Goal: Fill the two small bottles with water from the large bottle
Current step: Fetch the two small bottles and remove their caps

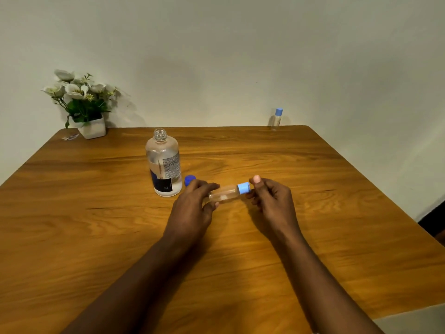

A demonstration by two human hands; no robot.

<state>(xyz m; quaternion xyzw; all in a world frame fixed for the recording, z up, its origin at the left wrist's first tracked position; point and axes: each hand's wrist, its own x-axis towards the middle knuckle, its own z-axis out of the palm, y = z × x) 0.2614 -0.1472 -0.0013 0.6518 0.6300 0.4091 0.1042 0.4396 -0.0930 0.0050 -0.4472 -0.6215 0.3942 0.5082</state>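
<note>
A small clear bottle [225, 193] is held lying sideways just above the middle of the wooden table [313, 213]. My left hand [192, 208] grips its body. My right hand [269, 198] pinches its light blue cap [243, 188], which sits on the neck. The large clear bottle [164, 165] stands upright and uncapped just left of my hands, partly filled with water. Its dark blue cap [189, 179] lies on the table beside it. A second small bottle [276, 119] with a light blue cap stands upright at the far right edge.
A white pot of white flowers [84, 104] stands at the far left corner, with a small scrap of wrapper [70, 137] beside it. A plain wall runs behind the table. The table's right edge drops off to a dark gap.
</note>
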